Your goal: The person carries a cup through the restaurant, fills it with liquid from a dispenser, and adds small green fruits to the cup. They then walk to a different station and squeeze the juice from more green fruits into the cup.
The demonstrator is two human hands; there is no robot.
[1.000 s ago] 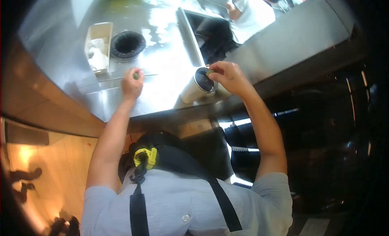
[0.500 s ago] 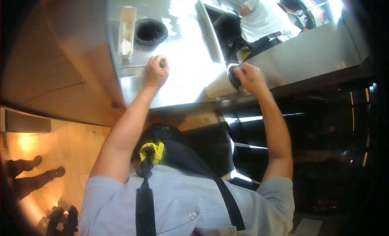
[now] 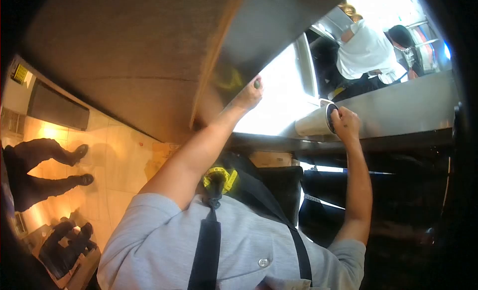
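Note:
My left hand [image 3: 251, 93] is closed around a small green thing [image 3: 257, 84], of which only a rounded end shows. It is held over the bright metal counter [image 3: 279, 78], close to the edge of a tall brown panel. On the counter's near right side stands a pale cylindrical container [image 3: 311, 123] with a dark mouth, seen tilted. My right hand [image 3: 346, 123] is closed at the rim of this container, with the fingertips partly hidden at its mouth.
A brown panel [image 3: 134, 56] blocks the left of the counter. Beyond a metal ledge [image 3: 408, 108], a co-worker in a white shirt [image 3: 366, 51] bends over. Another person's legs [image 3: 55, 163] stand on the tiled floor at left. Dark shelving [image 3: 408, 190] lies below right.
My view has turned left, so the counter and both hands appear farther right. The dark stone bowl and the narrow tray on the counter are now hidden behind the panel. Both hands keep their grip.

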